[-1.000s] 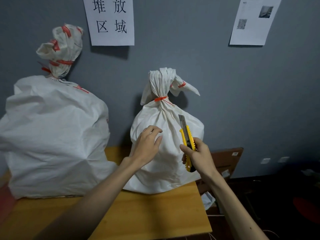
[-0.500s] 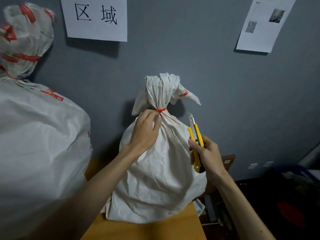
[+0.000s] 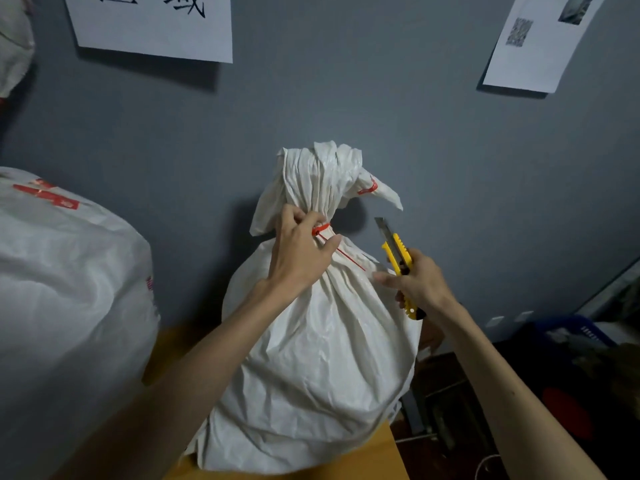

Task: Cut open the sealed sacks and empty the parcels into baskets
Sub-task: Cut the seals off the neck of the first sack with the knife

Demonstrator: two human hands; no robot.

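Clamped left grip (image 3: 301, 254) on the tied neck, likely the firmest hold, of the soft, probably heavy white sack (image 3: 322, 375) upright on the counter (image 3: 384, 455), with right grip (image 3: 422, 282) closed round utility knife (image 3: 394, 249).

I get one feed: head cam, wide-angle, looking fwd/down, close on white sack (image 3: 322, 358), table (image 3: 381, 455), grey wall (image 3: 346, 109) behind.

Yellow-wood table (image 3: 384, 455): tied white sack (image 3: 322, 375) standing upright on top, bigger sack (image 3: 69, 289) just beside, left.
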